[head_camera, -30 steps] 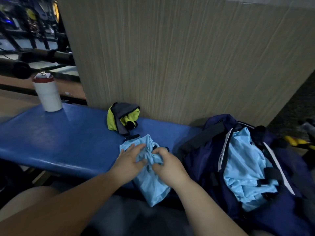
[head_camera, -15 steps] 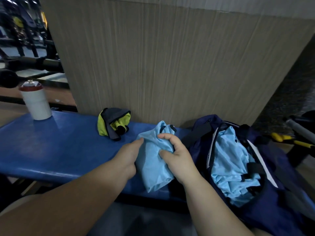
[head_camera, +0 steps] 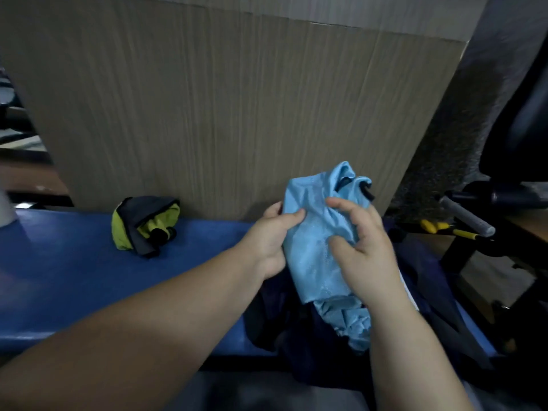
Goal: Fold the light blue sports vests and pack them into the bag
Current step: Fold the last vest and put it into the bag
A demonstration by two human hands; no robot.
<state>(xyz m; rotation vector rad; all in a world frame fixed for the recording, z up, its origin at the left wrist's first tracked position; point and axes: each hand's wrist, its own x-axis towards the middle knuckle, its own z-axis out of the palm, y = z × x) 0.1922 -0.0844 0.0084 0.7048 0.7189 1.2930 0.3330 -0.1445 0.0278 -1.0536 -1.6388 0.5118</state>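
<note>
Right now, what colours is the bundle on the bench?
The bundle is yellow-green and dark grey, seen in the head view.

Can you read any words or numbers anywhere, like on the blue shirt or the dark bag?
No text can be read anywhere.
The light blue vest, gripped by the left hand and the right hand, shows no print.
The navy bag and the yellow-green bundle show no label; both are dim and blurred.
The wood-grain panel bears only grain lines.
</note>
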